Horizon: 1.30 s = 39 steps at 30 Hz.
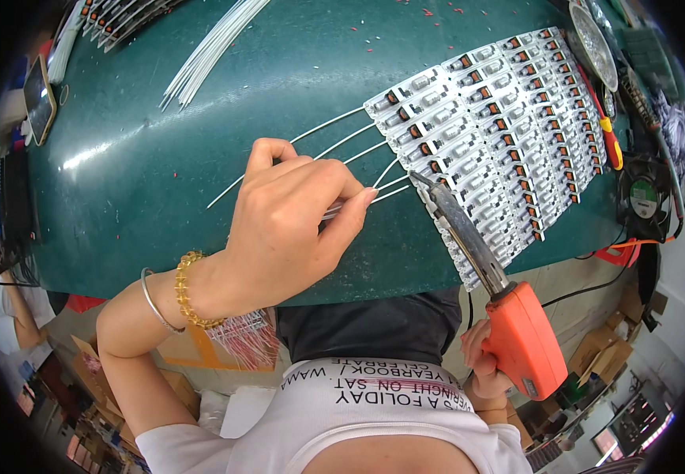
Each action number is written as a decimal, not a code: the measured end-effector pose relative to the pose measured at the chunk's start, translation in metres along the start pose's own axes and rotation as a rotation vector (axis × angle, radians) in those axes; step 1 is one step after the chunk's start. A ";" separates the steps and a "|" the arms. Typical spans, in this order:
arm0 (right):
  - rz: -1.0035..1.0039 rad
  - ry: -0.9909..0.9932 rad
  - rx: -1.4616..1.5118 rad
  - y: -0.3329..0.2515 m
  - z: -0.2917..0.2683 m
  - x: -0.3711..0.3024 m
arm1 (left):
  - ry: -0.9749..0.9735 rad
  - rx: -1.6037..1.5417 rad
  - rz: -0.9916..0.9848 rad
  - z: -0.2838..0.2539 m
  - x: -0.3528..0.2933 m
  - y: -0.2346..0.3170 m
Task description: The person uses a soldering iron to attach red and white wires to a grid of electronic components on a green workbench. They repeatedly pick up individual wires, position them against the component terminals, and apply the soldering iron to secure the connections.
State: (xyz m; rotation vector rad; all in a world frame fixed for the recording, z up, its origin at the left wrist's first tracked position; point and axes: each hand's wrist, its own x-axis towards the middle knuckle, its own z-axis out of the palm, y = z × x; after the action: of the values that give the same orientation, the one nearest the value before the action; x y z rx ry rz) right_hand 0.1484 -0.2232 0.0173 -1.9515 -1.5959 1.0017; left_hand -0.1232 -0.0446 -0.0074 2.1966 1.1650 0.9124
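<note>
My left hand (299,205) is closed, thumb and fingertips pinching a thin white wire (386,173) beside the left edge of a panel of small silver modules (469,150). More white wires (330,124) run from that edge, some passing under the hand. My right hand (483,359) is wrapped round the grip of an orange soldering gun (525,340), its fingers partly hidden behind the body. The gun's dark tip reaches the panel's left edge, close to the pinched wire's end; whether they touch I cannot tell.
The dark green table (145,182) bears a bundle of white wires (212,51) at the back and a phone (40,99) far left. On the right are a screwdriver (612,146), a metal dish (593,46) and a small black fan (644,197). Cables hang below the right edge.
</note>
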 end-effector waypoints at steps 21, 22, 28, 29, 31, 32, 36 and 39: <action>0.050 0.011 0.259 -0.013 0.005 0.009 | 0.002 0.006 -0.004 0.002 -0.001 0.000; 0.040 0.026 0.281 -0.015 0.006 0.010 | 0.006 0.005 -0.003 0.002 0.000 0.000; 0.020 0.089 0.425 -0.015 0.009 0.009 | 0.004 -0.008 -0.017 0.001 0.001 0.001; 0.016 0.094 0.465 -0.014 0.010 0.009 | 0.004 -0.020 -0.032 0.000 0.002 0.003; -0.021 0.101 0.521 -0.013 0.009 0.010 | -0.016 -0.016 0.008 -0.001 0.003 0.003; -0.041 0.106 0.539 -0.012 0.008 0.009 | -0.037 -0.001 0.063 -0.002 0.004 0.000; -0.158 0.197 0.629 -0.002 0.012 0.007 | -0.054 0.041 0.102 -0.003 0.004 0.001; -0.136 0.190 0.667 0.013 0.011 -0.002 | -0.050 0.177 0.157 -0.001 0.002 0.003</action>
State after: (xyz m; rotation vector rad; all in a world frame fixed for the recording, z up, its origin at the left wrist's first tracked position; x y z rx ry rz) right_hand 0.1489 -0.2297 0.0017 -1.4114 -1.0816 1.0776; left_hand -0.1214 -0.0445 -0.0039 2.4680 1.1000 0.8394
